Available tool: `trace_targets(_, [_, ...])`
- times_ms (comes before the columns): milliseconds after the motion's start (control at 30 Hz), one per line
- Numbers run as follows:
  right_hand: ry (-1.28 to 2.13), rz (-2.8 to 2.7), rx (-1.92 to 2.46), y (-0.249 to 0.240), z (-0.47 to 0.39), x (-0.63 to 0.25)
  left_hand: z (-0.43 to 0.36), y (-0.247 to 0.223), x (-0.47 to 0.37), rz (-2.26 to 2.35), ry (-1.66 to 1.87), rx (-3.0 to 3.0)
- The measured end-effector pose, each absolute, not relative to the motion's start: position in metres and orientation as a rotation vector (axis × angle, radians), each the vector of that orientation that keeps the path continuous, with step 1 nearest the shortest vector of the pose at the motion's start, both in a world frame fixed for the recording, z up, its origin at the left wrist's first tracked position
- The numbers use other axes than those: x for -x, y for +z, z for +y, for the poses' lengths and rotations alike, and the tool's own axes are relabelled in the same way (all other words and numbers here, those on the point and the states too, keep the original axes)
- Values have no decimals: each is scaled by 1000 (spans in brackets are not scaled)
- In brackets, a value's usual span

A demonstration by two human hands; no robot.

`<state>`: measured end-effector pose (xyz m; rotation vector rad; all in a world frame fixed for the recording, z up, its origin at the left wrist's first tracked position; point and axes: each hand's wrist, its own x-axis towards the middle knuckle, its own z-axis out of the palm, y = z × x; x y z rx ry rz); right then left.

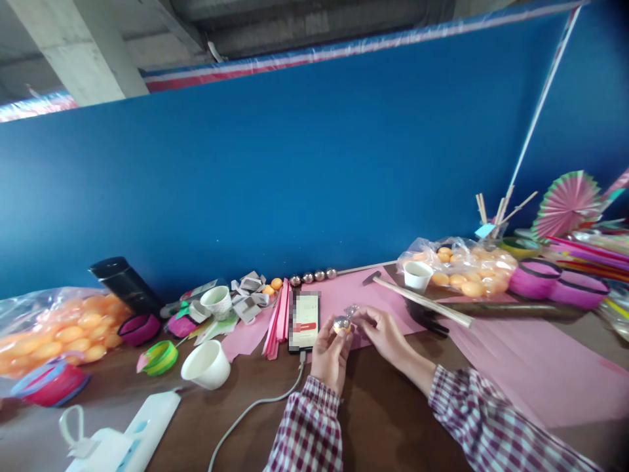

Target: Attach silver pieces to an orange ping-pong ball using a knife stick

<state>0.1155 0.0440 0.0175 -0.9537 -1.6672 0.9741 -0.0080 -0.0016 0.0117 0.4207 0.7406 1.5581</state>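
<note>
My left hand [329, 359] is closed around a small ball [342, 322], shiny silver on top and orange-gold lower down. Right beside it, my right hand [386, 335] pinches a crumpled, shiny silvery scrap [352, 311] that looks like foil. The scrap is at or very near the ball's upper right; whether they touch I cannot tell. Both hands are above the brown table, at the near edge of a pink paper sheet [339, 298]. A phone [307, 321] with a lit screen lies just left of the ball, its cable running toward me.
Several silver balls [319, 275] line the blue partition [295, 164]. A hammer [422, 299] lies beyond my right hand. Bags of orange balls [73, 331] flank the workspace. White cups [206, 364], a tape roll [160, 358], a black bottle [125, 285] and a power strip [142, 429] occupy the left.
</note>
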Motion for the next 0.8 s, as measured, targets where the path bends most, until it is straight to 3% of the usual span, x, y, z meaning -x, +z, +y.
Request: trace_targets(800, [1020, -1664, 882, 22, 31, -104, 0, 9, 10, 839, 1633, -454])
